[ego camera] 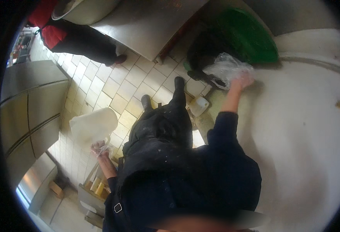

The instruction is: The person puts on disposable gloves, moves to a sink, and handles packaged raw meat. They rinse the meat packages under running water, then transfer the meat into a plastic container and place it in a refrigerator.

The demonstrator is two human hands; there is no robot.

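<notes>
On the left of the head view, my left hand (100, 148), in a clear plastic glove, is closed at the handle of a large translucent plastic jug (94, 126). The jug hangs tilted over the tiled floor. Up and to the right, my right hand (244, 79) grips a crumpled clear plastic bag (225, 68) in front of a black bin liner (206, 50). A green plastic bin lid (248, 37) stands raised behind the bag, against the wall. What the bag holds, if anything, cannot be told.
A metal table (146, 26) with a large bowl (91, 11) is ahead. A person in red and dark clothes (80, 43) stands beyond its left end. Steel cabinets (33, 107) line the left. A whitish plastic container (199, 106) is low by my feet, beside the white wall (297, 124).
</notes>
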